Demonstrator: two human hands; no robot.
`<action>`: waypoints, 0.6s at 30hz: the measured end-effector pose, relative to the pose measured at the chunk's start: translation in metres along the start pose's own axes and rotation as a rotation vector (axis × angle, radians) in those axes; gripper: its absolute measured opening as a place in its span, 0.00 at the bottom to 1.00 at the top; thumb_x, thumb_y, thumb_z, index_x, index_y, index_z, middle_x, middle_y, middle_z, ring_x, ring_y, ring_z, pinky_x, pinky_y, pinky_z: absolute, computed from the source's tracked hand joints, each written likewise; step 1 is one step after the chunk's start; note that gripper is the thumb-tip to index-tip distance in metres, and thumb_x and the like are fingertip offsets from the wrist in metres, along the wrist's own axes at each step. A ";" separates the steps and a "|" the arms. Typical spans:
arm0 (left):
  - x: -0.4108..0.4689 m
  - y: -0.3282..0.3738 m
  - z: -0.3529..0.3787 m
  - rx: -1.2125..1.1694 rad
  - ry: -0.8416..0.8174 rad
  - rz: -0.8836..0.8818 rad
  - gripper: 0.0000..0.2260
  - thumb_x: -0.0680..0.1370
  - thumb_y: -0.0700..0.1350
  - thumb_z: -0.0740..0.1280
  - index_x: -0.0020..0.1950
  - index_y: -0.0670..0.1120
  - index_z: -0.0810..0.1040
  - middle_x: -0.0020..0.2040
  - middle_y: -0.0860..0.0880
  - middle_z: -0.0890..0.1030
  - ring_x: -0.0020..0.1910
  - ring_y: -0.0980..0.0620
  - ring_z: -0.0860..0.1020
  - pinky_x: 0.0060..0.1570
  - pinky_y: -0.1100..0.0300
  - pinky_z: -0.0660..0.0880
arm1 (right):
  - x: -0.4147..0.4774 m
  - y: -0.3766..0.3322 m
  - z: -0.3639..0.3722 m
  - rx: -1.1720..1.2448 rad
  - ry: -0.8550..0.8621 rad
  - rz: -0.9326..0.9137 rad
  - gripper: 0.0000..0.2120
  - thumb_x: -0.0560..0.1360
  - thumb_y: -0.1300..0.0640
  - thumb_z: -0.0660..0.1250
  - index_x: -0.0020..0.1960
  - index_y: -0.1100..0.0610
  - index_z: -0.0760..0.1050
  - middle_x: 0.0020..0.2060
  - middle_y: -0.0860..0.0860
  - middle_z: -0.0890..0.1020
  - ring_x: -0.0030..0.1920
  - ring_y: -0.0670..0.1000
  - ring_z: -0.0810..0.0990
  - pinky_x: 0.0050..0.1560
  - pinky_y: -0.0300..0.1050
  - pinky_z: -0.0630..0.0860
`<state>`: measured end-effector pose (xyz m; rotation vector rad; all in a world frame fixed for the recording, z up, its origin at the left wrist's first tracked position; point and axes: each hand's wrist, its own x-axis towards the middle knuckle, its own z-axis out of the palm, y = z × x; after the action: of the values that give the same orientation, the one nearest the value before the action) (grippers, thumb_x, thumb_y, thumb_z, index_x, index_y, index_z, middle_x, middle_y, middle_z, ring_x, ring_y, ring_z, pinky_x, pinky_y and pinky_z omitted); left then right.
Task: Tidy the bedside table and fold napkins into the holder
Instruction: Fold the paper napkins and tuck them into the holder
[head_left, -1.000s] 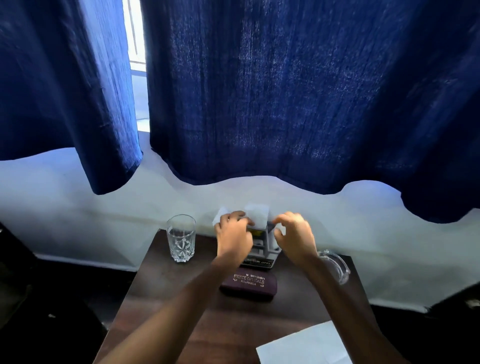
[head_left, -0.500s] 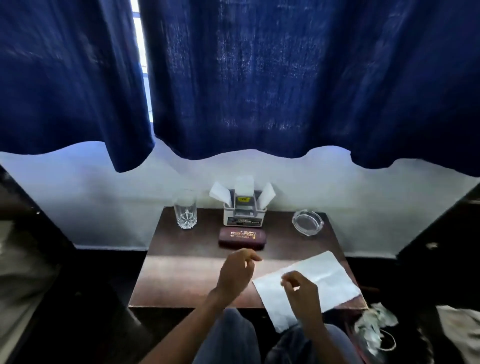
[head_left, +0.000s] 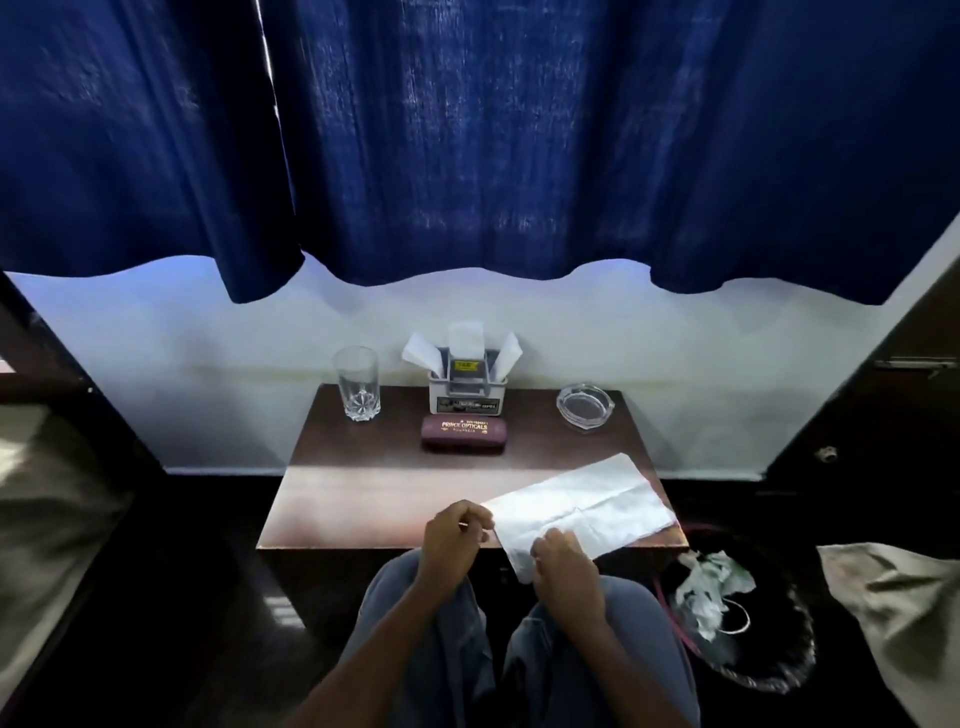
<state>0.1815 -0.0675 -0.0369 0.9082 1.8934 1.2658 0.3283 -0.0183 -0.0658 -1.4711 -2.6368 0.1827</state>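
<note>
White napkin (head_left: 582, 506) gripped at the near edge of the bench (head_left: 363, 499), ready for folding.
Left hand (head_left: 451, 540) and right hand (head_left: 563, 564) each pinch a near corner, likely to line up a crease; the holder (head_left: 467, 387), already carrying three folded napkins, waits at the back behind a glasses case (head_left: 464, 433).
</note>
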 end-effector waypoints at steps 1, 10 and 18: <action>0.001 0.000 -0.001 -0.001 -0.002 -0.013 0.16 0.75 0.31 0.59 0.36 0.51 0.75 0.37 0.51 0.81 0.31 0.60 0.79 0.37 0.69 0.76 | 0.001 0.000 0.005 -0.011 -0.005 0.017 0.15 0.50 0.56 0.80 0.28 0.51 0.74 0.29 0.47 0.76 0.31 0.47 0.78 0.23 0.36 0.72; -0.008 0.002 -0.006 -0.150 -0.029 -0.043 0.13 0.76 0.34 0.62 0.36 0.47 0.77 0.35 0.50 0.82 0.32 0.56 0.80 0.36 0.66 0.75 | 0.012 0.006 0.023 -0.070 0.031 0.068 0.17 0.47 0.59 0.79 0.32 0.52 0.75 0.32 0.50 0.77 0.31 0.50 0.76 0.26 0.42 0.73; -0.012 -0.001 0.003 -0.172 -0.045 -0.003 0.12 0.76 0.35 0.64 0.36 0.49 0.77 0.35 0.50 0.82 0.33 0.55 0.80 0.42 0.61 0.77 | 0.017 0.004 0.029 -0.025 0.118 0.186 0.13 0.54 0.65 0.76 0.30 0.56 0.73 0.31 0.52 0.77 0.32 0.53 0.76 0.27 0.44 0.73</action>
<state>0.1897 -0.0761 -0.0366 0.8366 1.7210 1.3717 0.3178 -0.0030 -0.0938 -1.6796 -2.4192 0.0759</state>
